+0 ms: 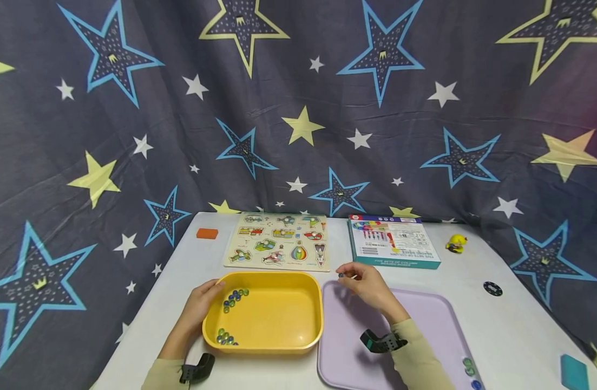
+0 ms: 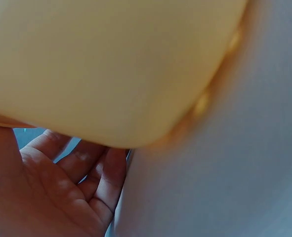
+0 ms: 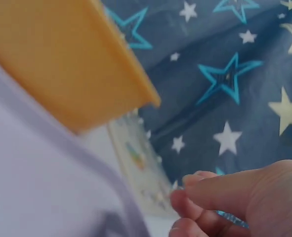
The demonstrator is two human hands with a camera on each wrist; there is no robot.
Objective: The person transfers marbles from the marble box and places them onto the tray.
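Note:
A yellow tray (image 1: 264, 349) holds green and blue glass marbles (image 1: 236, 296) in two clusters along its left side. My left hand (image 1: 203, 303) grips the tray's left rim, its thumb at the rim; the left wrist view shows the fingers (image 2: 94, 173) at the tray's outer wall. Above the far left corner of a lilac tray (image 1: 439, 309), my right hand (image 1: 368, 284) pinches a small dark marble (image 1: 341, 275) between thumb and fingertips. The right wrist view hides that marble behind the fingers. More marbles (image 1: 468, 366) lie in the lilac tray's near right corner.
Behind the trays lie a wooden picture puzzle (image 1: 279, 242) and a flat boxed game (image 1: 393, 244). An orange block (image 1: 207, 233) is at the far left. Toward the right are a yellow toy figure (image 1: 456, 243), a black disc (image 1: 492, 288) and a teal block (image 1: 574, 372).

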